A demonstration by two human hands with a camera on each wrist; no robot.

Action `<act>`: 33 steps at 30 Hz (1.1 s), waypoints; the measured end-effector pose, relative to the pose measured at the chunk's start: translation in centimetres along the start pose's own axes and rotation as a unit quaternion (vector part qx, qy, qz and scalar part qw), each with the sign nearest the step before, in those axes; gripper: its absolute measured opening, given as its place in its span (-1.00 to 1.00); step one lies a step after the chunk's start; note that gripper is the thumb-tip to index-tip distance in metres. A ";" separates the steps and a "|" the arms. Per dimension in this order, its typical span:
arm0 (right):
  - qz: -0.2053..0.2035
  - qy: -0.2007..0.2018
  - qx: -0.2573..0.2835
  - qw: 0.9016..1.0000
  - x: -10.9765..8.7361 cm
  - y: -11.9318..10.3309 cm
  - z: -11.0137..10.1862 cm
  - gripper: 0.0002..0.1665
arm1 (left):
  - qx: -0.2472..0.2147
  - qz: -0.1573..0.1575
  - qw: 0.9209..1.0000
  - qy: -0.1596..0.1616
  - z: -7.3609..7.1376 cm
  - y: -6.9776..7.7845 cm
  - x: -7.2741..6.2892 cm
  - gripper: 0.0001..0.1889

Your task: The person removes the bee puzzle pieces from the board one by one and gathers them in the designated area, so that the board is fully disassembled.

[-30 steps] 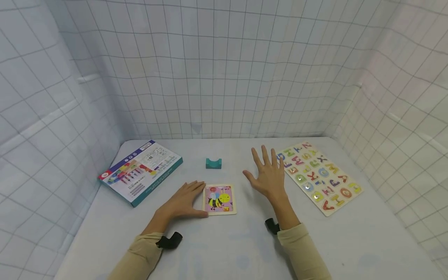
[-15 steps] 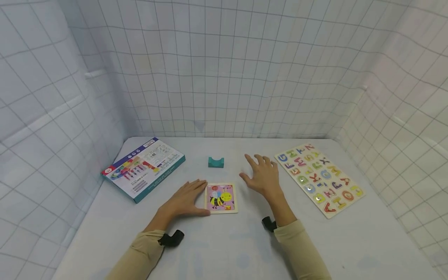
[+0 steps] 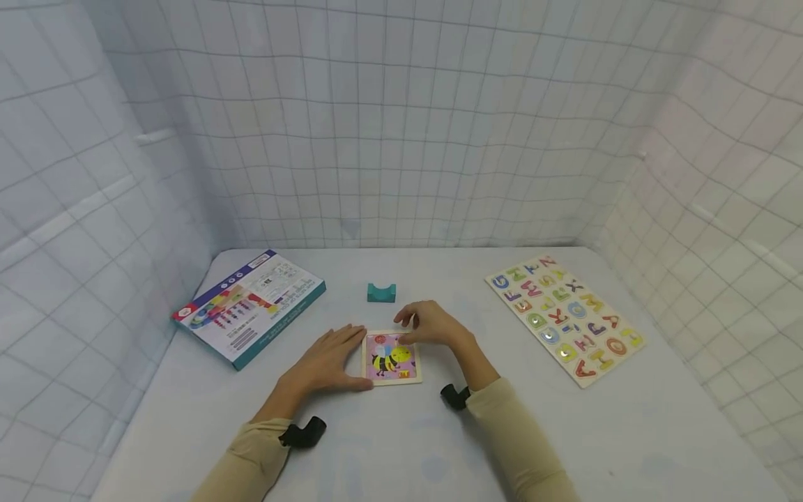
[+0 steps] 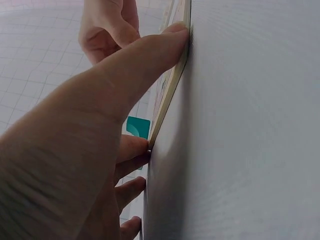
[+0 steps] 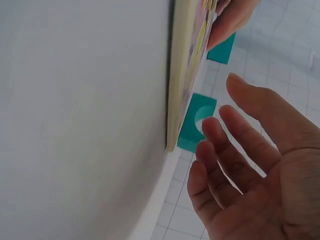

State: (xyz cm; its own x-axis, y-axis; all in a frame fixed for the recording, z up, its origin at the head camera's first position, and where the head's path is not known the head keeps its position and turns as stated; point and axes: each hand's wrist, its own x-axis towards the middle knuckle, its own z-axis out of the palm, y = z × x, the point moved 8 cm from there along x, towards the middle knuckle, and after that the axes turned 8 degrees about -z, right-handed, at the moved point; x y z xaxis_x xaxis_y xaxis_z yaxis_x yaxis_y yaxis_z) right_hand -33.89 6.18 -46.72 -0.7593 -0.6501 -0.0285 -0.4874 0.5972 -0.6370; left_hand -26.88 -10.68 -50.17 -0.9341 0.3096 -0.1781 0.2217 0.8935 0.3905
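Observation:
A small square bee puzzle (image 3: 384,368) with a pale wooden frame lies flat on the white table. My left hand (image 3: 327,361) rests along its left side, fingers extended, with the thumb at the near-left corner and the index finger at the far-left one. In the left wrist view that thumb touches the puzzle's edge (image 4: 169,97). Over the puzzle's far-right corner hovers my right hand (image 3: 434,325), fingers loosely bent. The right wrist view shows its fingers (image 5: 235,170) apart from the frame, with nothing between them. Beyond the puzzle sits a teal block (image 3: 381,295) with a curved notch.
At the left lies a flat teal-edged toy box (image 3: 263,310) printed with pictures. A wooden alphabet board (image 3: 567,317) with coloured letters lies slanted at the right. White gridded cloth walls (image 3: 401,139) enclose the table's back and sides.
My right hand has come left and down from beside the alphabet board to above the puzzle, its spread fingers now bent. The left hand stays at the puzzle.

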 end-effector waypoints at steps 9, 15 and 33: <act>-0.010 -0.021 0.004 1.000 1.6 -1.3 2.3 -0.65 | 0.002 0.007 1.000 -0.001 0.0 0.4 0.2 0.11; 0.003 -0.015 -0.003 1.000 1.8 -1.4 2.6 -0.69 | 0.003 0.009 1.000 0.002 0.1 0.5 0.3 0.10; 0.028 -0.012 0.028 0.999 2.3 -1.4 3.7 -0.74 | 0.005 0.009 1.000 0.004 0.0 0.0 -0.1 0.11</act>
State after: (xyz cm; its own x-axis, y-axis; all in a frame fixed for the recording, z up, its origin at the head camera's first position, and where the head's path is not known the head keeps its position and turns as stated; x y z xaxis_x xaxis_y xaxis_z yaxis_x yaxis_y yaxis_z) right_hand -33.36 2.17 -48.74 -0.7744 -0.6272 -0.0837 -0.4180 0.6064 -0.6764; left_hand -26.79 -10.65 -50.17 -0.9321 0.3226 -0.1649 0.2404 0.8911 0.3849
